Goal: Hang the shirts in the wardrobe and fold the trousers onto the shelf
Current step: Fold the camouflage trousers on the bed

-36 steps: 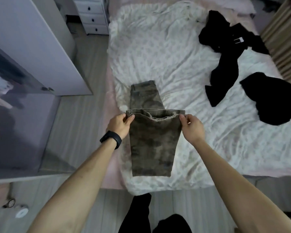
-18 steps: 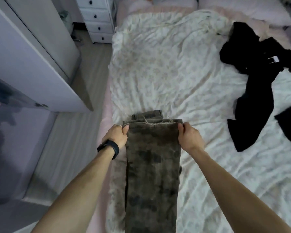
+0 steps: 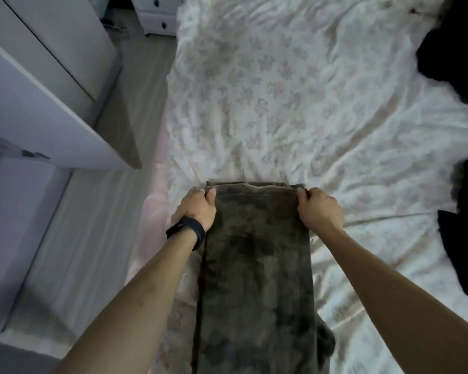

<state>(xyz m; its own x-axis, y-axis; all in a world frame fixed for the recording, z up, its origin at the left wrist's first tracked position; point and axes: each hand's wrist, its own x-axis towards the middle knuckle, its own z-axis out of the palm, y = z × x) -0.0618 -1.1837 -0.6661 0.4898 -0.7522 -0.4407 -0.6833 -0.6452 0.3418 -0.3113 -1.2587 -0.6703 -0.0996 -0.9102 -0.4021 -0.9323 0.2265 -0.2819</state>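
- Both hands grip the far end of the camouflage trousers (image 3: 257,265): left hand (image 3: 197,209) pinches the left corner, right hand (image 3: 319,209) curls round the right corner.
- Trousers lie folded in a long strip at lower centre of the frame, on the bed (image 3: 295,103).
- Black wristband (image 3: 185,232) sits on the left wrist.
- Black clothes (image 3: 454,49) lie at the right edge.
- White wardrobe door (image 3: 38,103) stands at upper left.

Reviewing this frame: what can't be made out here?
1. Head view: the trousers run off the bottom edge, so their near end is unseen.
2. The black clothes are cut by the right edge; shirts or trousers, unclear.
3. The wardrobe door and the left edge hide any shelf.
4. Fabric hides most fingers of the left hand and right hand gripping it.
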